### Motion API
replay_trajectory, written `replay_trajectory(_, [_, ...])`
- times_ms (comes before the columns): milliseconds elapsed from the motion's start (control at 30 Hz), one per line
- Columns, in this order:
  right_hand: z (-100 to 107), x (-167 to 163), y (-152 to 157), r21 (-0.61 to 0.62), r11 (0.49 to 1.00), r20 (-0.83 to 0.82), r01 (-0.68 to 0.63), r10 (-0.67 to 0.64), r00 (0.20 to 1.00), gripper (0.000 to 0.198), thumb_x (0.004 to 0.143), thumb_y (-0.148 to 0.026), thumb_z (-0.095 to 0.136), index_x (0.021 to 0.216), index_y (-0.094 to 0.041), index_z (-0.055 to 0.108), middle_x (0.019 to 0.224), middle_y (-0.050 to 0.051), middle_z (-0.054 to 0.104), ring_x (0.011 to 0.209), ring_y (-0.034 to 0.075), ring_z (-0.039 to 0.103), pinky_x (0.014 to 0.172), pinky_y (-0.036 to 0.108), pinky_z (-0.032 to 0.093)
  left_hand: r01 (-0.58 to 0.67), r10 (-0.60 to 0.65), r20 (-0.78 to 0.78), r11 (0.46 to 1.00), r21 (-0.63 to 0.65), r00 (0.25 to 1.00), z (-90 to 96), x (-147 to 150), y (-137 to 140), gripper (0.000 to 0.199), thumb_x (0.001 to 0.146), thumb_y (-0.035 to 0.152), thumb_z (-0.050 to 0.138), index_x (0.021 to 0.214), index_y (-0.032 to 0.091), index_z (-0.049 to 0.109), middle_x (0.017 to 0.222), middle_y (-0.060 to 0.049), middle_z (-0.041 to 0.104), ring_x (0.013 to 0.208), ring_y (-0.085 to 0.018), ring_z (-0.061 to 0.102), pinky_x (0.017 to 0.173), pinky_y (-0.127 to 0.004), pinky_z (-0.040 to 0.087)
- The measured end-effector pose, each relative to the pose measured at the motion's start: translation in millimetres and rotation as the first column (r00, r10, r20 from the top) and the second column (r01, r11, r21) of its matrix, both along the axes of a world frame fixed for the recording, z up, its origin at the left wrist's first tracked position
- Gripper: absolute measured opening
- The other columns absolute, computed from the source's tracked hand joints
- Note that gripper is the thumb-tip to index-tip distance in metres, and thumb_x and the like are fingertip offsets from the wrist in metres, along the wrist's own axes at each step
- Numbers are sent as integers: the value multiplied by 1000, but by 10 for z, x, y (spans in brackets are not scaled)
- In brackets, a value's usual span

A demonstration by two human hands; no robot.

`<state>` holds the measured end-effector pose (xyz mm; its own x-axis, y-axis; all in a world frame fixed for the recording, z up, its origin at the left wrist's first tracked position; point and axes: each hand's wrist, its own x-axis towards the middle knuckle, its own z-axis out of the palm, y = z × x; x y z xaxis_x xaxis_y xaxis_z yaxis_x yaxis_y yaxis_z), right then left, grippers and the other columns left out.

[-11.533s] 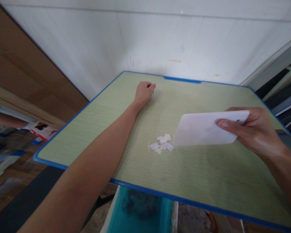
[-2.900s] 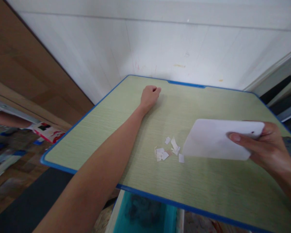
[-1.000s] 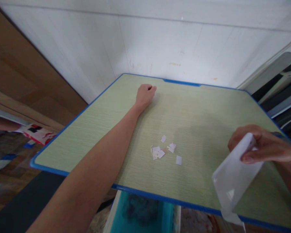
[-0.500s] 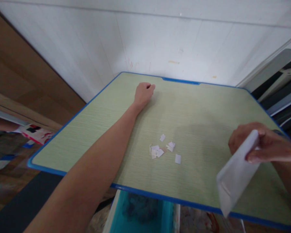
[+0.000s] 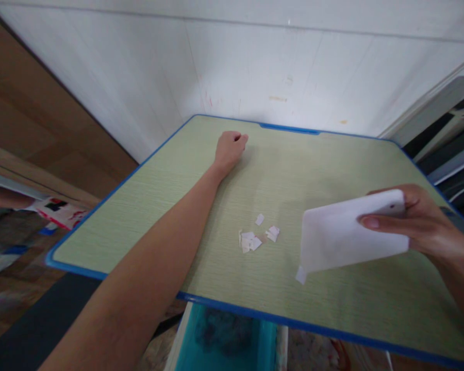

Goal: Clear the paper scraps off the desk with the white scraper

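Note:
My left hand [image 5: 231, 150] rests in a loose fist on the far part of the pale green table [image 5: 313, 165]; I see nothing in it. Gripped between thumb and fingers of my right hand [image 5: 417, 219] is a white rectangular sheet [image 5: 344, 234] with a small dark hole near one corner. The sheet is tilted over the table's right side. Below its lower left corner lies a small white paper piece [image 5: 300, 275], partly covered by the sheet. Several more paper scraps [image 5: 249, 241] are gathered in the middle, with one lone scrap [image 5: 259, 219] just beyond.
The table has a blue edge [image 5: 232, 308] and meets a white wall [image 5: 247, 67]. Under the near edge stands a turquoise bin [image 5: 224, 345]. A brown panel [image 5: 42, 103] is on the left, and metal frames [image 5: 448, 129] are on the right. Another person's arm [image 5: 7, 197] shows at far left.
My right hand has turned the white sheet from steeply angled to nearly level and moved it left. One paper scrap has shifted right and toward me. My left hand stays put.

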<state>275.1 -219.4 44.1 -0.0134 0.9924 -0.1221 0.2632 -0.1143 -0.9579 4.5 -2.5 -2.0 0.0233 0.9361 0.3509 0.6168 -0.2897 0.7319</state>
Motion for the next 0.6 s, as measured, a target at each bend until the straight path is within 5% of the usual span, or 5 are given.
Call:
replay_trajectory(267, [14,51,-1,-30,999,48,-36,38,998,17,50,-33,92,56,-24,80,47,0,67,37,12,57,34,19,41,3,-3,2,1000,-16,1000,1,-3,-6,30,84,30,44,56,20,43,59,0,41,65,-12,41,67,-30,34])
replay_trajectory(467, [44,212,25,-161,952,114,-262,281,953,19,56,-38,89,53,-24,76,41,0,62,33,14,54,29,20,38,3,-3,9,1000,-13,1000,-10,5,-3,29,85,30,45,57,20,44,58,0,39,67,-13,42,68,-29,35])
replay_trajectory(600, [74,317,33,-145,935,174,-324,346,922,18,53,-37,90,55,-26,76,43,-1,64,35,15,57,30,21,41,-2,2,13,1000,-5,1000,-6,9,-6,31,84,30,45,55,21,42,55,1,37,64,-12,40,66,-29,34])
